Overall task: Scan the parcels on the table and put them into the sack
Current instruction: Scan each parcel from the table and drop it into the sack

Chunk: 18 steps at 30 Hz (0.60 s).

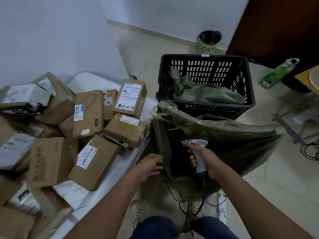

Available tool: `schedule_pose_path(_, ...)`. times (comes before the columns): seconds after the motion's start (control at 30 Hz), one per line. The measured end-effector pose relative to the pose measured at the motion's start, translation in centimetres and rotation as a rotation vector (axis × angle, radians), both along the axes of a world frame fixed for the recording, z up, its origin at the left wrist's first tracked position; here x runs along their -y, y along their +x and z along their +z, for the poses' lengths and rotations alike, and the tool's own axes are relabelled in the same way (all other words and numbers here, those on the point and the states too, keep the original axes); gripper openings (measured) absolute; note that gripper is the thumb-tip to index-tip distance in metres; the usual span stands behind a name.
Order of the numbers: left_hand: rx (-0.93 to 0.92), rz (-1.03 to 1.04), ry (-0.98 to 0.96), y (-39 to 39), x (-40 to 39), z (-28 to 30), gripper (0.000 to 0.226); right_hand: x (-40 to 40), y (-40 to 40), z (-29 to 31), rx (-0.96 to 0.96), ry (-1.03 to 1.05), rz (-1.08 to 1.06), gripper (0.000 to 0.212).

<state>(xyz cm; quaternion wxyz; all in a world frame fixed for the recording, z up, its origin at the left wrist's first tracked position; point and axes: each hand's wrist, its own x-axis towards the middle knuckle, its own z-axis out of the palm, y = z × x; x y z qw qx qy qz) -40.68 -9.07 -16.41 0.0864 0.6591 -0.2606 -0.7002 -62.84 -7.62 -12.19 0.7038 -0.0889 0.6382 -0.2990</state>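
Many parcels (51, 135) are heaped on the table (96, 81); the scanner (198, 156) is gripped by the right hand (207, 163), the sack (215, 140) rim touched by the loosely spread left hand (150, 166); the mouth could be let sag and the cable snagged.

- We read "COSY" in dark letters on the pale green bin (207, 47), well beyond the scanner (198, 152) gripped in our right hand (209, 163).
- The boxes (130, 98) left of that grip carry white shipping labels with barcodes; their print is too blurred to read.
- Red scribble on the scanner's head is unreadable.
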Motion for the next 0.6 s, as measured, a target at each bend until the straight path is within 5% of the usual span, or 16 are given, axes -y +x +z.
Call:
schedule_pose_path(0.23,-0.067,0.243,-0.096,8.5,-0.4,5.0,0.031,3.1,8.6,4.5,0.018,-0.243,0.226,0.024)
schedule_pose_path(0.43,-0.244,0.484,-0.012,8.5,0.6,6.3,0.071,4.7,12.5,6.4,-0.093,-0.345,0.176,0.023)
schedule_pose_path(0.6,-0.215,0.585,0.013,6.3,2.5,6.0,0.075,5.0,12.8,6.5,-0.136,-0.343,0.121,0.021)
